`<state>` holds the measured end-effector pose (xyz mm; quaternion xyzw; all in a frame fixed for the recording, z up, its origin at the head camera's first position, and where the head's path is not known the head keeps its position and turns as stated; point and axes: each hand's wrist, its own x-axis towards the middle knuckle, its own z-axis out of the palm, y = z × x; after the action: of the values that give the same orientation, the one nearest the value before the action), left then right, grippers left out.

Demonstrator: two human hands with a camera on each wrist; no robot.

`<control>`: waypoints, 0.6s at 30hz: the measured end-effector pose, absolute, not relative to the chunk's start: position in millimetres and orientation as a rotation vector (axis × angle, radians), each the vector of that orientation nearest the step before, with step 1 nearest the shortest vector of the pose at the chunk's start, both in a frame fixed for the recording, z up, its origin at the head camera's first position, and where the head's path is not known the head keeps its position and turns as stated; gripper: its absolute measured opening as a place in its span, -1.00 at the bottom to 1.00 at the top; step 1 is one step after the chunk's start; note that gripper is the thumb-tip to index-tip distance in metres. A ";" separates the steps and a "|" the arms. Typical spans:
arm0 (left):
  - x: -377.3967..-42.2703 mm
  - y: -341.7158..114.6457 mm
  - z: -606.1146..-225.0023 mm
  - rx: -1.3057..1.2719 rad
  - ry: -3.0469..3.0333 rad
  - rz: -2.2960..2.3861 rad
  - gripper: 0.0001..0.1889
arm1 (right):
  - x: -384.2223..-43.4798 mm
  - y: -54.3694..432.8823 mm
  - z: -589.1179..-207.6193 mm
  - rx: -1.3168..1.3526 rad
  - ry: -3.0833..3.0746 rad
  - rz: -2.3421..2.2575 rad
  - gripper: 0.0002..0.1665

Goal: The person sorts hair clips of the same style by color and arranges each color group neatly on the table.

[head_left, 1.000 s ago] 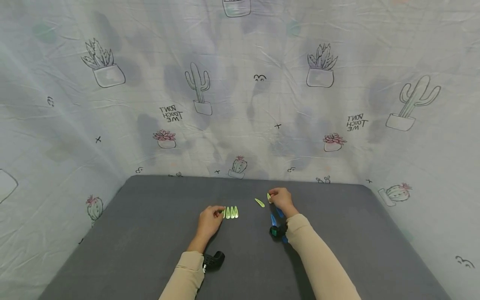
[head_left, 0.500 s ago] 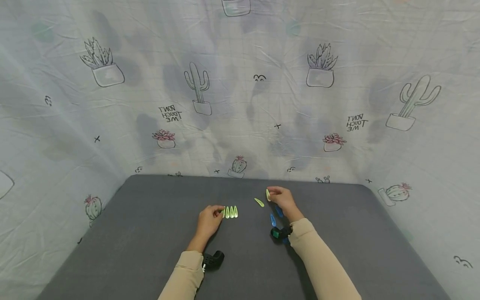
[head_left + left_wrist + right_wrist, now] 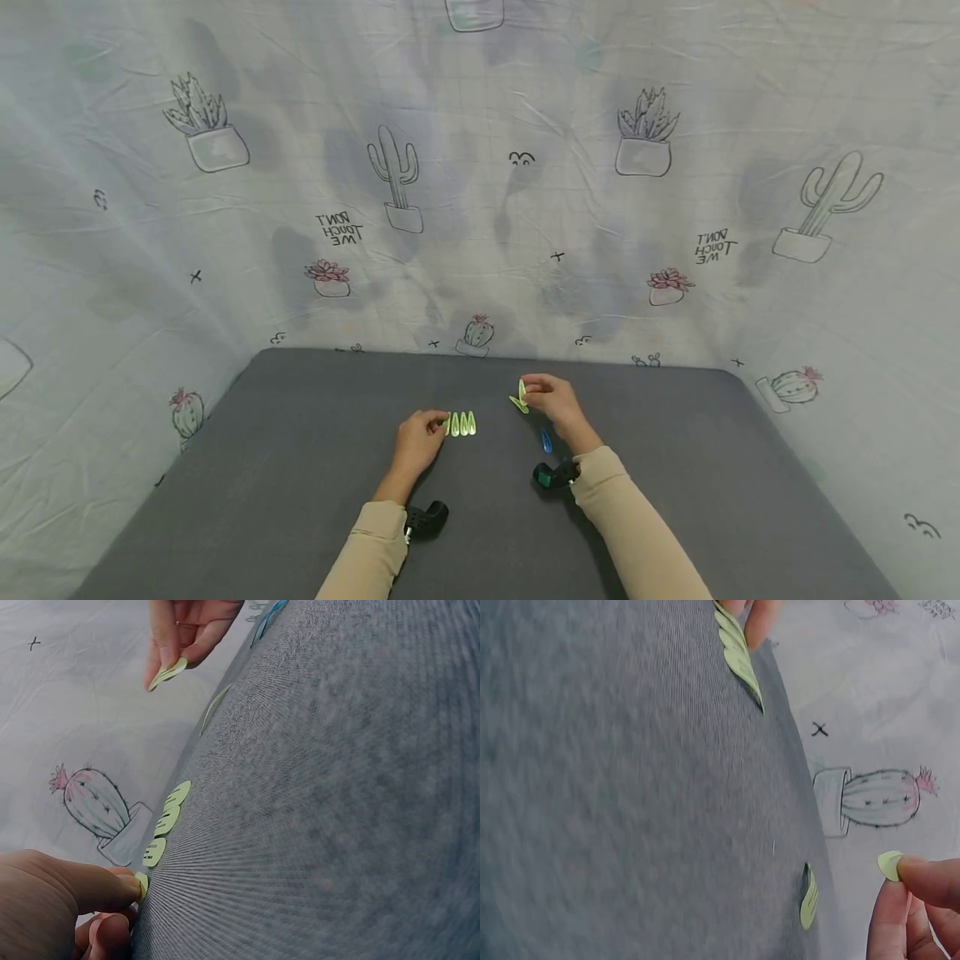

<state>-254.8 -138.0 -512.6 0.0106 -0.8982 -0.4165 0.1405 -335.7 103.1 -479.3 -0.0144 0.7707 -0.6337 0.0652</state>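
Several yellow-green snap hair clips (image 3: 464, 424) lie side by side in a short row on the grey table. My left hand (image 3: 418, 440) is at the row's left end, thumb and finger pinching the leftmost clip (image 3: 142, 886). To the right, my right hand (image 3: 555, 402) pinches another yellow-green hair clip (image 3: 889, 865) between thumb and fingertips, raised above the table. Just beneath it, a loose yellow-green clip (image 3: 808, 900) lies slanted on the cloth. A blue hair clip (image 3: 547, 441) rests nearer me, beside the right wrist.
Both wrists carry black camera mounts; the left mount (image 3: 427, 520) and right mount (image 3: 553, 475) hang low over the grey table (image 3: 495, 533). A pale curtain (image 3: 480, 208) printed with cacti stands behind the table's far edge and along its sides.
My right hand has moved left with its hair clip, now over the loose yellow-green one. Blue clips seen by the right wrist earlier are now hidden behind that hand and arm. My left hand stays put.
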 end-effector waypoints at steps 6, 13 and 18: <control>-255.1 -138.0 -510.7 0.031 -2.590 -1.208 -0.82 | -326.1 92.5 -473.7 -0.096 2.293 -1.919 -0.60; -254.8 -138.4 -509.9 0.024 -2.600 -1.201 -0.81 | -312.4 74.5 -473.5 -0.149 2.256 -1.895 -0.58; -254.6 -137.7 -510.9 0.015 -2.602 -1.195 -0.81 | -305.6 64.7 -477.3 -0.209 2.276 -1.859 -0.59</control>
<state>-254.6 -137.7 -510.9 0.0052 -0.8999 -0.4134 0.1387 -305.6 64.7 -477.3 -0.0706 0.7688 -0.6280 0.0974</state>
